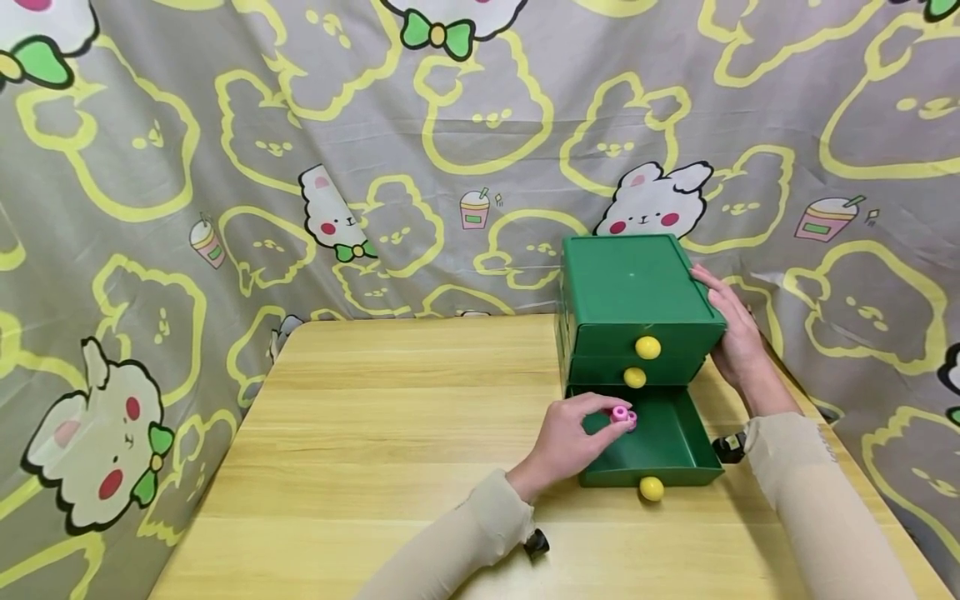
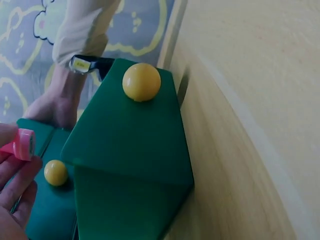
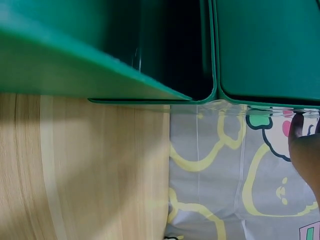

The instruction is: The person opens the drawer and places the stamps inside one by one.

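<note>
My left hand [image 1: 570, 437] pinches a small pink piece with round ends [image 1: 620, 413] between thumb and fingers, above the pulled-out bottom drawer [image 1: 678, 437] of a green drawer cabinet [image 1: 637, 283]. The left wrist view also has this pink piece [image 2: 23, 145] at its left edge, in the fingers. Against the cabinet's right side rests my right hand [image 1: 737, 337], its fingers fairly straight along the upper edge. Only a bit of that hand [image 3: 306, 155] enters the right wrist view. Both upper drawers are shut, and each drawer front has a yellow round knob [image 1: 648, 347].
The cabinet stands on a light wooden table [image 1: 375, 433], toward its right side. Behind and around the table hangs a grey curtain [image 1: 420, 133] with cartoon animals. Black wrist straps show near both cuffs. The bottom drawer's knob [image 1: 652, 489] points toward me.
</note>
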The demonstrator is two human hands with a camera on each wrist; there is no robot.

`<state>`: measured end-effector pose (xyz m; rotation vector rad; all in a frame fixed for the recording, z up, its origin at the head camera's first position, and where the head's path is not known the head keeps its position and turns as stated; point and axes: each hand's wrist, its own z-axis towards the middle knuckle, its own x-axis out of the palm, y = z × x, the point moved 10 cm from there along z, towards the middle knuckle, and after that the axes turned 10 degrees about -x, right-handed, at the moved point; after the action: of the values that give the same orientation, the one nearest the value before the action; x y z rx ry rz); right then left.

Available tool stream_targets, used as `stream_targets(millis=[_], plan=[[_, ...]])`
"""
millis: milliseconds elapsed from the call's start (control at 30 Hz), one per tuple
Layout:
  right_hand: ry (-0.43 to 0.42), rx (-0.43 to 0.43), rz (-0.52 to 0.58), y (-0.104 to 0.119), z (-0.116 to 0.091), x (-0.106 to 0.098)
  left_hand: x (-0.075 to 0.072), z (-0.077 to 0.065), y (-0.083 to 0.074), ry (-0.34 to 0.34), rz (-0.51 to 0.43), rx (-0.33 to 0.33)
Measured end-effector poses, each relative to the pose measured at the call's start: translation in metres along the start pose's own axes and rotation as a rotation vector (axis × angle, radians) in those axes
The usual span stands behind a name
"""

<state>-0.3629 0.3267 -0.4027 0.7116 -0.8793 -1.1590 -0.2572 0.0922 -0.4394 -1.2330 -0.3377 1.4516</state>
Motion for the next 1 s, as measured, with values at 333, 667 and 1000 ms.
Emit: stream_targets(millis=[333,667,1000], plan=[[-0.010,0.001,-0.010,-0.001,0.000,-0.001,0.027,0.002,0.003,0.134,0.084,-0.028],[-0.008,-0.008,-0.001,0.000,-0.001,-0.001,0.037,0.003,0.007,0.181,0.148,-0.057],[-0.013,-0.012,-0.003,-0.001,0.000,-0.001,0.044,0.004,0.010,0.214,0.164,-0.067]])
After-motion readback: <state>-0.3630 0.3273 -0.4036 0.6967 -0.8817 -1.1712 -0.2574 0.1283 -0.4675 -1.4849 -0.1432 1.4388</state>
